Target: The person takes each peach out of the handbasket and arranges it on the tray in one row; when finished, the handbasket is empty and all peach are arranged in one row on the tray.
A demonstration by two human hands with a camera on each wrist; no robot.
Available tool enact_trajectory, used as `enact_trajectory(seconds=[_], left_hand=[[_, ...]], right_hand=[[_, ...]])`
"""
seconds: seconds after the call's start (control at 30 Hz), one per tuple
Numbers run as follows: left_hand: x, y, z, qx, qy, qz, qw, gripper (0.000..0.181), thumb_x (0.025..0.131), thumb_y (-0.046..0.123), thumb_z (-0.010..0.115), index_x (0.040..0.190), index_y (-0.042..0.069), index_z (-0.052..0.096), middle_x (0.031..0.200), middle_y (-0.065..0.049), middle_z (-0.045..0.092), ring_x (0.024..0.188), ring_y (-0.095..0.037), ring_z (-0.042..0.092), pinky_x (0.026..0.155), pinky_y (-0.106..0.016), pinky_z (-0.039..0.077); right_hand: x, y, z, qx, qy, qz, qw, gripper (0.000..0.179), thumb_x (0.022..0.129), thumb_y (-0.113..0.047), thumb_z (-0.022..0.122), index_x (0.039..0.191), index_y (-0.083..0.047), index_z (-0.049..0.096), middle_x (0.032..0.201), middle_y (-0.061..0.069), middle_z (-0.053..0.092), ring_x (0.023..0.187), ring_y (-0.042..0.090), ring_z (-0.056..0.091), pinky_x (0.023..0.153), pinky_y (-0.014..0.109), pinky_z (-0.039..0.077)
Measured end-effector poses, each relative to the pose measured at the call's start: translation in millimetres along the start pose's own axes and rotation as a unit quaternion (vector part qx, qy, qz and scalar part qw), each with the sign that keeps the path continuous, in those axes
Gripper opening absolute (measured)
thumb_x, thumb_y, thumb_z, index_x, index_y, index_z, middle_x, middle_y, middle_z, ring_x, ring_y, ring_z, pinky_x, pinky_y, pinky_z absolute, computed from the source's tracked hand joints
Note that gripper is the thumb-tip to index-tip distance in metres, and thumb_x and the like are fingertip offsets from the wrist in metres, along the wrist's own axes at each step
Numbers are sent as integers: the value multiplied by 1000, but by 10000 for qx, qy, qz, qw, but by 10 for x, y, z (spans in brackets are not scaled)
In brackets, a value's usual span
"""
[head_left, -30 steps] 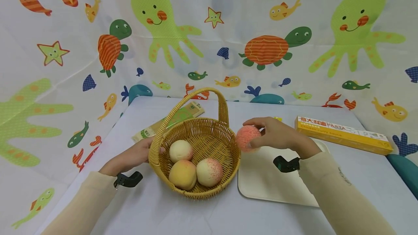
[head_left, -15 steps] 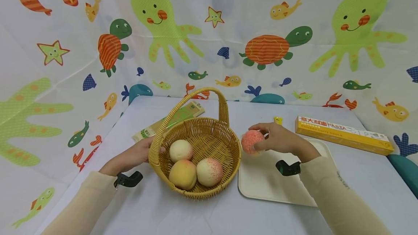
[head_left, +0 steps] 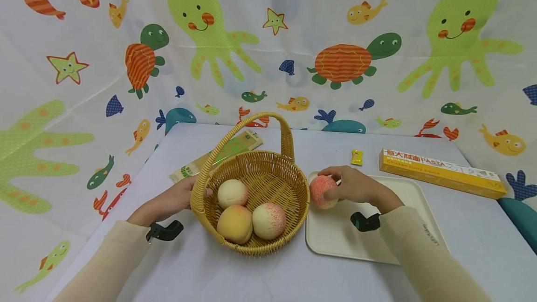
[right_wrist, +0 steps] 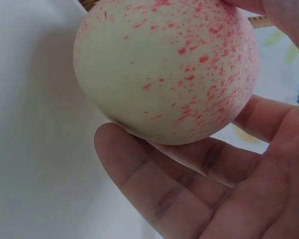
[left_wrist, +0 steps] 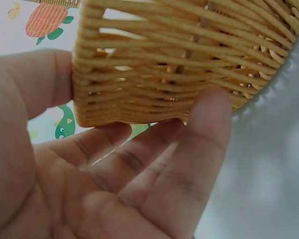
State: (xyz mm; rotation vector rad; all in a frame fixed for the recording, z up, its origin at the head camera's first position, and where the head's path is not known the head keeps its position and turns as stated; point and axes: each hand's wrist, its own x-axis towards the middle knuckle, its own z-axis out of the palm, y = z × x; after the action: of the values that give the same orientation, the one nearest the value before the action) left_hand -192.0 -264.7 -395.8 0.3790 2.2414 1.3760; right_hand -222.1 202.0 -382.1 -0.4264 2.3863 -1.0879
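My left hand grips the left side of a wicker basket, thumb over the rim and fingers against the outer weave, as the left wrist view shows. Inside the basket lie two pale peaches, one a white peach with pink speckles, and a yellow peach. Just right of the basket, my right hand holds a pink-speckled peach between thumb and fingers. That peach is over the left part of a cream tray; whether it touches the tray cannot be told.
Behind the basket lies a green-and-tan packet. A small yellow wrapped piece sits behind the tray. To the right back is a yellow pasta box. A curtain with sea animals closes off the back of the white table.
My right hand has moved the peach from beside the basket's rim slightly right and down toward the tray. More of the yellow wrapped piece now shows. The left hand and basket stay put.
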Motion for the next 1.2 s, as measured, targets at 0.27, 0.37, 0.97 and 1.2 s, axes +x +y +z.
enact_trajectory(seconds=[0.27,0.37,0.97,1.2], left_hand=[[4,15,12,16,53,-82,10000,63,108,23,56,161,1,29,145,-30,50,112,-31,67,87,-43,61],[0,24,12,56,69,-108,9999,63,108,23,56,161,2,30,145,-29,50,111,-30,67,88,-43,60],[-1,-39,-10,-43,-102,204,9997,61,109,23,54,162,4,31,148,-31,48,115,-33,66,88,-43,60],[-1,-41,-10,-116,-136,240,9996,61,109,22,56,161,2,31,148,-30,49,116,-32,65,88,-41,60]], right_hand=[[9,19,55,-50,-7,-3,10000,65,85,-28,78,143,-7,58,116,13,61,98,24,60,79,36,59],[10,22,68,-71,25,36,10000,65,85,-29,79,142,-7,59,115,13,62,97,24,61,78,35,59],[20,59,131,-198,44,-17,9998,66,82,-30,82,141,-8,61,112,12,63,94,23,60,75,33,57],[30,71,138,-273,48,-44,9996,65,83,-29,82,140,-8,61,109,12,62,93,24,59,74,33,56]])
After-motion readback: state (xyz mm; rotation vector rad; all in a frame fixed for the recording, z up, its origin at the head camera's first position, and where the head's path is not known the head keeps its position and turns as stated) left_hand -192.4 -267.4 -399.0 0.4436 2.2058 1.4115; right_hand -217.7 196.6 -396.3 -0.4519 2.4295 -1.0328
